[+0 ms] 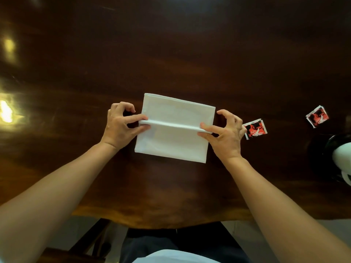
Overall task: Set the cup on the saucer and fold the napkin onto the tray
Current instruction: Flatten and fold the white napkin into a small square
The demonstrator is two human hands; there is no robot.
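Note:
A white square napkin (171,143) lies flat on the dark wooden table (171,54) in front of me. A raised crease runs across its middle from left to right. My left hand (118,126) pinches the left end of that crease between thumb and forefinger. My right hand (226,135) pinches the right end the same way. At the right edge of the view a white cup (342,154) is partly seen against a dark round shape, perhaps a saucer or tray (321,154); I cannot tell which.
Two red, black and white sachets lie to the right of the napkin, one (255,129) close to my right hand and one (317,116) farther right. The table's near edge (161,223) runs just above my lap. A chair frame (89,242) shows below left.

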